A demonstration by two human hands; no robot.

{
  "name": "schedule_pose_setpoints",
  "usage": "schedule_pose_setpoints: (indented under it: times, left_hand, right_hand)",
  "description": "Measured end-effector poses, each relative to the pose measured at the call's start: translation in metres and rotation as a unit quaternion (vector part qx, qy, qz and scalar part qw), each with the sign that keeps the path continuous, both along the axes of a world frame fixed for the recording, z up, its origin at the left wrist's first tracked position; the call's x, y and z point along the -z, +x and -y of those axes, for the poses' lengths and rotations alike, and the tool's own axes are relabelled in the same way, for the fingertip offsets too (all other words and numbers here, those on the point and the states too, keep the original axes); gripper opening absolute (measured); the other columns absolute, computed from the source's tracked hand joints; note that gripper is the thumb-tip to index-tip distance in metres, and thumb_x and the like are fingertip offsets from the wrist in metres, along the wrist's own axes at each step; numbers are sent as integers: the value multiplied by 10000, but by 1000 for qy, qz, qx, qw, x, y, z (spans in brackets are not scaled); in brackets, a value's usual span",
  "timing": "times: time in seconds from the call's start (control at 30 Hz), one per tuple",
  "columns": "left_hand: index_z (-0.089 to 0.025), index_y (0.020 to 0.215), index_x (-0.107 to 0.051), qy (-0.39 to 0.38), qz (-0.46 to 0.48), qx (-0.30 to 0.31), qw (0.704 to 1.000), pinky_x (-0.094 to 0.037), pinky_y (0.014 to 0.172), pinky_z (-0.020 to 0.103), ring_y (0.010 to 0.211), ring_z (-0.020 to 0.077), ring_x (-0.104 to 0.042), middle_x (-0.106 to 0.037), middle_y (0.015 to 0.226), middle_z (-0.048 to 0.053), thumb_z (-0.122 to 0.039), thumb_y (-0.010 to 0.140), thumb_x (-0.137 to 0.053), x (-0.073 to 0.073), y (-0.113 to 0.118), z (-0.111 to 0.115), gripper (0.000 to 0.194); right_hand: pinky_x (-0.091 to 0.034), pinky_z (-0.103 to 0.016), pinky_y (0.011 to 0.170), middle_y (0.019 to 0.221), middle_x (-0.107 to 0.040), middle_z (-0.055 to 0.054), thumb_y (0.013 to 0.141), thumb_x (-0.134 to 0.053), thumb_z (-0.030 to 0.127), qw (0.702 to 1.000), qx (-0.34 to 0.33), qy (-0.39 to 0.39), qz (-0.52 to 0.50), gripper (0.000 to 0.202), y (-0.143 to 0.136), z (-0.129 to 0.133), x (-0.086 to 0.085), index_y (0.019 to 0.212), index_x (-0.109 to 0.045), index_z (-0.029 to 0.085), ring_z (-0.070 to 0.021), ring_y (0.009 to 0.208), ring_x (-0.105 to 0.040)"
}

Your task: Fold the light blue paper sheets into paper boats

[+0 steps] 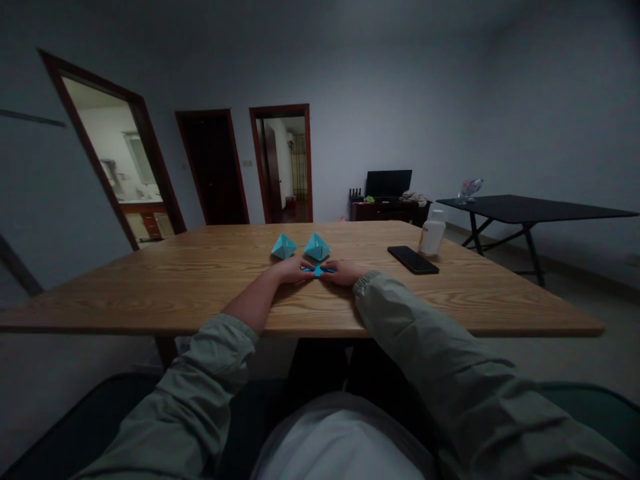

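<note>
Between my two hands is a small piece of blue folded paper (pixel 317 271), low over the wooden table. My left hand (pixel 291 270) is closed on its left side, and my right hand (pixel 343 272) grips its right side. The fingers cover much of the paper, so its full shape is hidden. Just beyond my hands stand two light-blue folded paper shapes with pointed tops, a left one (pixel 284 247) and a right one (pixel 317 247), side by side and slightly apart.
A black phone (pixel 413 260) lies on the wooden table (pixel 200 280) to the right, with a white bottle (pixel 433 233) upright behind it. Farther right stands a black folding table (pixel 530 208). A dark screen (pixel 389 183) stands on a cabinet by the back wall.
</note>
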State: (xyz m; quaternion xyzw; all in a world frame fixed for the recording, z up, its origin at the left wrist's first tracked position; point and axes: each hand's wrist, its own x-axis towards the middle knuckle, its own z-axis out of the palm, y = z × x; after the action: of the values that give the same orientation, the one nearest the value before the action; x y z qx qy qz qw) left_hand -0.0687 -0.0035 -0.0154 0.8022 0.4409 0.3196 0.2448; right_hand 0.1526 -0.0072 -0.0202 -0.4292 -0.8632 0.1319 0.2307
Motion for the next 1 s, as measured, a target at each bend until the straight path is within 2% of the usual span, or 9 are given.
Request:
schedule_pose_setpoints:
  times: [0.1,0.23,0.4,0.53,0.63,0.77,0.83,0.93,1.0]
  left_hand:
    - [-212,936,-749,2,-53,-17,998,-466,686,235,756,199,-647,-733,877,46,-353,537,-826,0,-2,-3,429]
    - [-174,1055,-706,4,-53,-61,997,-463,641,249,704,194,-636,-709,876,63,-324,467,-860,1,-4,-7,627]
    - [-186,943,-714,9,-54,-42,998,-435,577,226,630,148,-589,-679,811,21,-257,515,-814,3,-5,-10,446]
    - [-186,909,-733,-20,-61,-32,997,-407,539,225,569,137,-546,-621,650,-13,-300,541,-807,2,-7,-11,392]
    - [-170,869,-751,-42,-20,-30,998,-414,552,230,609,151,-563,-634,654,10,-426,553,-815,-2,-5,-10,412]
    - [-153,905,-740,-43,55,-26,997,-461,662,240,754,176,-612,-685,789,43,-532,660,-732,-8,-1,-7,452]
    - [-154,1029,-701,-49,122,-13,991,-481,720,255,811,180,-629,-696,869,55,-509,673,-736,-10,1,-5,503]
    - [-193,1358,-461,-95,232,3,968,-511,751,303,797,176,-657,-703,921,64,-394,623,-812,-11,2,-5,840]
    - [-203,1427,-341,-124,275,14,953,-525,755,331,775,177,-668,-708,917,66,-329,583,-847,-10,1,-7,992]
  right_hand:
    - [-472,-317,821,955,-729,-55,730,-732,359,1000,6,-11,7,263,2,0,0,960,-743,232,-248,885,-652]
    - [-470,-310,772,988,-716,-80,731,-722,374,999,42,-17,22,399,4,-3,0,1088,-698,197,-246,870,-644]
    - [-461,-271,749,985,-702,-48,712,-700,268,1000,13,3,-22,455,5,-9,3,1157,-648,190,-194,839,-630]
    - [-455,-246,667,715,-657,7,709,-599,133,999,-5,-5,-51,311,6,-11,5,1005,-687,174,-140,647,-580]
    - [-455,-242,644,652,-613,21,678,-587,98,998,17,-11,-56,262,5,-13,5,902,-697,178,-126,596,-543]
    - [-457,-265,761,856,-644,-25,632,-614,71,995,6,59,-77,227,4,-14,2,819,-702,166,-158,786,-576]
    - [-451,-280,789,897,-634,-36,642,-604,73,993,-1,83,-85,222,3,-14,0,819,-703,163,-168,824,-572]
    - [-444,-284,799,898,-619,-41,674,-571,78,988,2,110,-104,229,3,-11,-5,843,-699,164,-163,818,-562]
    - [-440,-282,800,882,-611,-43,693,-559,91,984,13,128,-124,211,2,-8,-9,840,-693,162,-160,809,-555]
